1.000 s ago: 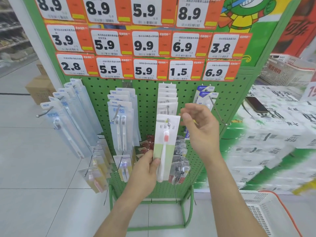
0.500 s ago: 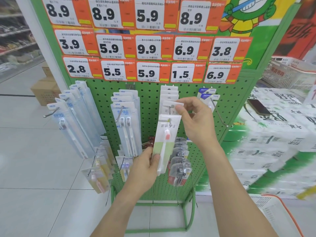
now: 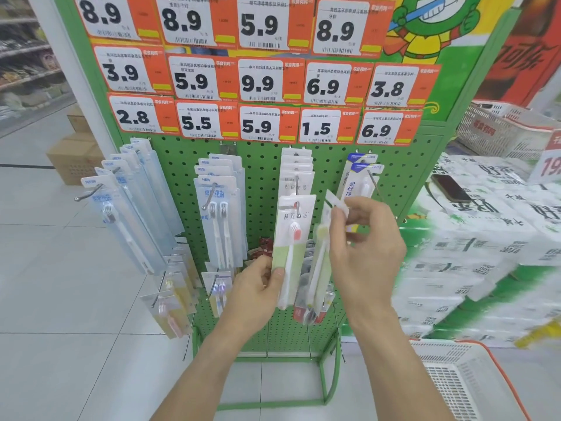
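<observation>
- Two bare forearms reach up from below toward a green pegboard rack (image 3: 264,177).
- Left hand (image 3: 258,284) comes in palm toward the rack, thumb pressed on the front of a toothbrush pack (image 3: 293,238) and fingers curled behind its lower left edge.
- That pack rises upright above the grip, and the tip of a metal hook (image 3: 298,205) shows through its top.
- Right hand (image 3: 367,250) is raised higher, wrist bent, thumb and fingertips pinching the top card of a second pack (image 3: 318,268).
- From this pinch the second pack hangs down and tilts, nearly edge-on, just beside the first pack.
- Above both grips run rows of orange price tags (image 3: 261,83).
- Right of the right hand stand stacked tissue packs (image 3: 485,238) with a phone (image 3: 450,188) lying on top.
- Below the right forearm sits a white basket (image 3: 455,378).
- Left of the left hand lie pale floor tiles (image 3: 60,268) and cardboard boxes (image 3: 76,156).
</observation>
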{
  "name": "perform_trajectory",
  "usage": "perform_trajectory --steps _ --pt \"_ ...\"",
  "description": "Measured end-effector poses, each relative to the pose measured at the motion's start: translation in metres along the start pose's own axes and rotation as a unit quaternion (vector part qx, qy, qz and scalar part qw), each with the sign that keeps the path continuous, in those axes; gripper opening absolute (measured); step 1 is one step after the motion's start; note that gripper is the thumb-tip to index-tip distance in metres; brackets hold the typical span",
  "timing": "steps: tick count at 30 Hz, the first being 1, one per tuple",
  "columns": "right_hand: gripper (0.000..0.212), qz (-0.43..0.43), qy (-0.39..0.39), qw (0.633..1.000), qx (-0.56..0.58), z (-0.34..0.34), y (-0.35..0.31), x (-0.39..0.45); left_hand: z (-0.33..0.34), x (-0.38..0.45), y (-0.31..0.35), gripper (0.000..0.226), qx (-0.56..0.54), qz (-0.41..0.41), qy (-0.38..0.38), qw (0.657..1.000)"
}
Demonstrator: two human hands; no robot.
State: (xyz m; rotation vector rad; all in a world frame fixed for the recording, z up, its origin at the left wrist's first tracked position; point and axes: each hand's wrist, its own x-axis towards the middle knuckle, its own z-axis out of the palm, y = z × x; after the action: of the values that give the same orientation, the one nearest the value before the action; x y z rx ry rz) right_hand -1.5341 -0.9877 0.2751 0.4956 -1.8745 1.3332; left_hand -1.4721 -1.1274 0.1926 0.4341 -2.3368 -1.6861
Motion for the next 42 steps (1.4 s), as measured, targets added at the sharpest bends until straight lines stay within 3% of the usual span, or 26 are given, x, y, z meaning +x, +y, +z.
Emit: perform_trajectory --steps 7,12,15,18,22,26,31,35,42 --pt "0.021 0.081 0.028 0.995 0.044 -0.025 0.001 -0.036 -0.002 0.009 -0.002 0.013 -0.003 0.0 0.008 1.0" --pt "0.021 0.23 0.001 0.969 0.09 -0.037 0.011 -0.054 -0.009 0.003 -0.004 0.021 0.031 0.007 0.039 0.999" --pt "0.015 0.291 -0.007 0.949 0.121 -0.043 0.013 -0.063 -0.009 -0.021 -0.008 0.022 0.053 0.027 0.107 0.992" --pt "0.011 0.356 -0.045 0.917 0.175 -0.045 0.015 -0.071 -0.011 -0.047 -0.014 0.014 -0.008 0.065 0.166 0.984" --pt "0.007 0.437 -0.108 0.863 0.228 -0.046 0.025 -0.085 0.001 -0.057 -0.026 0.013 -0.155 -0.018 0.029 0.987" --pt "0.005 0.498 -0.136 0.812 0.272 -0.04 0.027 -0.097 0.013 -0.067 -0.026 0.024 -0.183 -0.079 -0.052 0.978" --pt "0.012 0.517 -0.176 0.788 0.286 -0.034 0.037 -0.108 0.025 -0.08 -0.034 0.03 -0.256 -0.103 -0.056 0.959" --pt "0.03 0.476 -0.329 0.767 0.277 -0.038 0.041 -0.114 0.026 -0.081 -0.034 0.033 -0.285 -0.129 -0.03 0.949" --pt "0.035 0.455 -0.445 0.732 0.242 -0.045 0.045 -0.119 0.03 -0.074 -0.031 0.043 -0.366 -0.191 0.027 0.91"
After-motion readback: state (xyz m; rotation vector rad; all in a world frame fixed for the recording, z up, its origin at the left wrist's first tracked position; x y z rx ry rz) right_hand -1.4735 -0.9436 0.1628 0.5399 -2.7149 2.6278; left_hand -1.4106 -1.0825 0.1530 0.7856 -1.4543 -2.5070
